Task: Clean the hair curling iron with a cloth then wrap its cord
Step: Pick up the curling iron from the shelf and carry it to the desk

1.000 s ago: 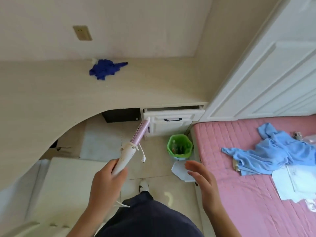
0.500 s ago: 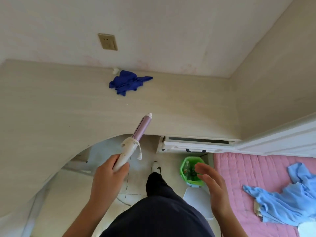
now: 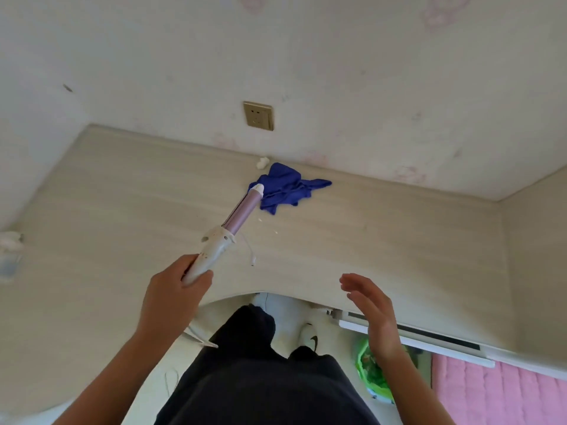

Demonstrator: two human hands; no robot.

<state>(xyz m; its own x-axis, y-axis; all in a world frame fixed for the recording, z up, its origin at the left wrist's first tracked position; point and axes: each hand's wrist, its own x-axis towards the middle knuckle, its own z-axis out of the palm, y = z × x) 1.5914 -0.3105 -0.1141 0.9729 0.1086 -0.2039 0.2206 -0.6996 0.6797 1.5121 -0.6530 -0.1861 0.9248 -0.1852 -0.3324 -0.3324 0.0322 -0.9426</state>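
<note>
I see the left hand (image 3: 171, 297) gripping the handle of the white-and-lilac curling iron (image 3: 227, 233), barrel angled over the pale wooden desk (image 3: 122, 210) (its tip overlaps the crumpled dark-blue cloth (image 3: 285, 187) in view). The right hand (image 3: 372, 311) hovers nearby, fingers loosely spread, holding nothing.

- White plastic curling iron (image 3: 228, 231): handle smooth, faintly glossy, flecked with brown specks. Mauve barrel has a satin sheen and looks like metal. Tip cap is white plastic.
- Crumpled dark blue cloth (image 3: 285, 188), one o'clock of the barrel tip: soft, matt fabric.
- Pale wood-grain desk top (image 3: 122, 210): smooth, matt, laminate-like.
- Cream wall (image 3: 368, 72), twelve o'clock: matt, with faint pink prints.
- Gold-coloured socket plate (image 3: 258, 115): dull brushed sheen.
- Green bin (image 3: 366, 366), five o'clock: glossy translucent plastic.
- Pink bed cover (image 3: 491, 394), five o'clock: quilted, matt cloth.
- Dark trousers (image 3: 260, 378), six o'clock: plain matt cloth.
</note>
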